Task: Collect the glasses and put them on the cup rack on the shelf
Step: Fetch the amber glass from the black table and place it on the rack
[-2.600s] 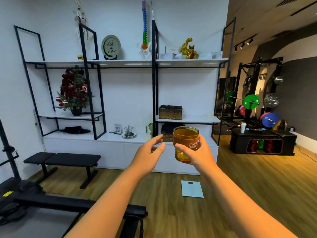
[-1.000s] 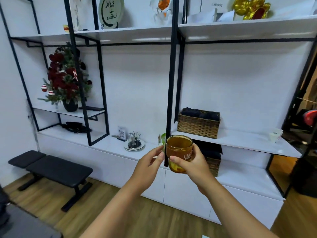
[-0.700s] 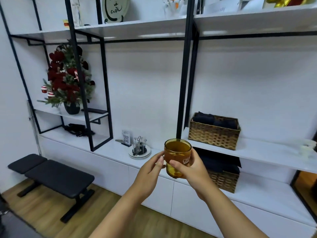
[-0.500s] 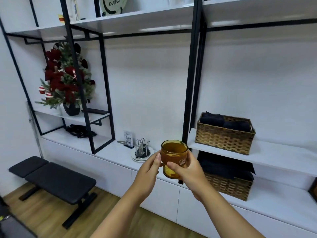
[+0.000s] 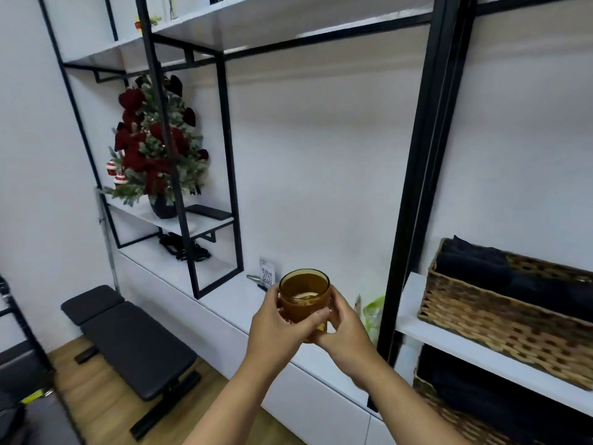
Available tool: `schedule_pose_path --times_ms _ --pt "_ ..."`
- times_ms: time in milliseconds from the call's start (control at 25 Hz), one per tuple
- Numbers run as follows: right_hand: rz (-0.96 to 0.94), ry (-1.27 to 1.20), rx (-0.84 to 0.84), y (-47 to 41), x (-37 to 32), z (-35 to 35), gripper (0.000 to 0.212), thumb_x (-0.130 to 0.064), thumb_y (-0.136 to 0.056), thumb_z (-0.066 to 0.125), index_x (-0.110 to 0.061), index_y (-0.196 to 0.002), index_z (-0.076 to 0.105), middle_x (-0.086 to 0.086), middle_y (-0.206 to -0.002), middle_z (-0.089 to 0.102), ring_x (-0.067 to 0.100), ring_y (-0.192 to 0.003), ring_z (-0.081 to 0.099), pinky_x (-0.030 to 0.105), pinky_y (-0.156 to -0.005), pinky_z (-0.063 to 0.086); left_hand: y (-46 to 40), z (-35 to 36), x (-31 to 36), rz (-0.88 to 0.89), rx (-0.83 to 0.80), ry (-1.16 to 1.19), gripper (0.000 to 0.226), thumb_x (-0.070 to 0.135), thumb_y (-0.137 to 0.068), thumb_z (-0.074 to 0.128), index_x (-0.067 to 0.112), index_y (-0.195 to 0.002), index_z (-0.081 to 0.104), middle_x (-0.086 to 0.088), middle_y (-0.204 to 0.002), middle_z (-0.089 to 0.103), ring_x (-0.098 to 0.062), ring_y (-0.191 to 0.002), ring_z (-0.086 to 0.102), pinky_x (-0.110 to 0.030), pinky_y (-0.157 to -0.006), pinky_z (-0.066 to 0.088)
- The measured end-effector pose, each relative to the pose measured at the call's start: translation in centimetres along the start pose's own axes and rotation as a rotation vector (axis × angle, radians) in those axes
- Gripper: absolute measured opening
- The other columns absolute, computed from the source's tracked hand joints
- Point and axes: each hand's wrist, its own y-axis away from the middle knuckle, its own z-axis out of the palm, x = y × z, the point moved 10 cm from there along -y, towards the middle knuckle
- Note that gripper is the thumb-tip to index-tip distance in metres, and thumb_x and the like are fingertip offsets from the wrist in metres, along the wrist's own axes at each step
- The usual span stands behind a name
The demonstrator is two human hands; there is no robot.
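Amber glass (image 5: pixel 304 295) held upright above the shelf (image 5: pixel 231 300), left hand (image 5: pixel 278 326) and right hand (image 5: pixel 340 326) both wrapped round it. Cup rack hidden behind it; blind placement risks knocking glass against rack.

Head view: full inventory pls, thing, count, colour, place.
Amber ribbed drinking glass: 1, amber, upright, held in front of the low counter.
White low counter: 1, white, along the wall.
Black metal shelf frame: 1, black, on the counter, with white boards.
Woven wicker baskets: 2, brown, at right, one shelf apart, dark folded cloth inside.
Small decorated fir tree: 1, green with dark red flowers, left shelf.
QR code card: 1, white, on the counter behind the glass.
Green and white packet: 1, by the black post.
Black padded bench: 1, on the wood floor at left.
Left hand: 1, grip round the glass.
Right hand: 1, grip round the glass.
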Motion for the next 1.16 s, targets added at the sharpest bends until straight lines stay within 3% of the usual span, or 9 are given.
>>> schedule_pose_path --times_ms 120,240,360,480,600,800,1000,1160 --pt "0.069 -0.115 -0.113 -4.4 2.5 0.0 0.08 -0.008 -0.082 0.084 -0.039 -0.148 0.051 -0.006 -0.143 0.066 0.015 -0.133 0.061 0.045 -0.103 0.057 -4.0 0.3 -1.5 -0.011 0.066 -0.025 0.067 0.066 -0.059 0.091 0.049 -0.116 0.06 0.029 -0.108 0.071 0.007 -0.1 0.067 -0.011 -0.075 0.054" --pt "0.208 -0.421 -0.144 -7.5 5.9 0.2 0.082 -0.008 -0.086 0.081 -0.033 -0.155 0.044 0.004 -0.148 0.062 0.028 -0.134 0.062 0.053 -0.108 0.053 -7.2 0.7 -3.3 -0.028 0.09 -0.039 0.066 0.07 -0.06 0.09 0.052 -0.115 0.059 0.032 -0.11 0.069 0.009 -0.103 0.065 -0.014 -0.077 0.055" --pt "0.25 -0.614 -0.242 -10.6 8.1 1.6 0.07 -0.018 -0.09 0.085 -0.033 -0.15 0.053 0.012 -0.15 0.06 0.034 -0.137 0.059 0.058 -0.111 0.048 -10.6 1.1 -5.2 -0.043 0.085 -0.023 0.067 0.069 -0.06 0.09 0.051 -0.117 0.059 0.032 -0.11 0.069 0.008 -0.103 0.065 -0.022 -0.083 0.057" --pt "0.297 -0.729 -0.288 -13.5 10.9 3.3 0.062 -0.029 -0.1 0.074 -0.031 -0.156 0.047 0.015 -0.156 0.054 0.036 -0.143 0.052 0.06 -0.112 0.046 -14.3 1.8 -6.8 -0.036 0.058 -0.022 0.066 0.065 -0.062 0.091 0.05 -0.118 0.06 0.03 -0.11 0.07 0.007 -0.102 0.067 -0.02 -0.082 0.056" --pt "0.34 -0.83 -0.197 -17.9 13.7 3.7 0.054 -0.04 -0.108 0.06 -0.027 -0.158 0.043 0.017 -0.16 0.048 0.038 -0.147 0.047 0.057 -0.112 0.045 -19.1 1.7 -8.5 -0.014 0.022 0.008 0.065 0.061 -0.063 0.093 0.047 -0.118 0.062 0.024 -0.111 0.072 0.002 -0.103 0.069 -0.02 -0.081 0.057" --pt "0.397 -0.951 0.058 -25.1 15.4 4.8 0.058 -0.058 -0.103 0.059 -0.02 -0.146 0.062 0.017 -0.152 0.057 0.033 -0.139 0.057 0.045 -0.106 0.054 -27.0 1.7 -10.8 0.008 -0.074 0.074 0.066 0.056 -0.06 0.095 0.051 -0.114 0.06 0.028 -0.11 0.071 0.007 -0.1 0.069 -0.017 -0.078 0.057" --pt "0.395 -1.039 0.201 -30.2 17.5 7.2 0.063 -0.064 -0.1 0.059 -0.018 -0.143 0.064 0.016 -0.148 0.061 0.032 -0.136 0.06 0.042 -0.094 0.059 -32.8 1.5 -14.7 0.034 -0.126 0.084 0.072 0.063 -0.057 0.092 0.053 -0.118 0.056 0.034 -0.112 0.068 0.011 -0.102 0.066 -0.025 -0.084 0.059" --pt "0.379 -1.1 0.292 -31.6 19.6 6.8 0.058 -0.055 -0.102 0.056 -0.012 -0.139 0.068 0.019 -0.146 0.063 0.033 -0.133 0.062 0.041 -0.094 0.06 -34.7 2.9 -17.1 0.025 -0.218 0.141 0.068 0.056 -0.06 0.092 0.052 -0.119 0.058 0.03 -0.114 0.07 0.009 -0.108 0.065 -0.027 -0.092 0.056"
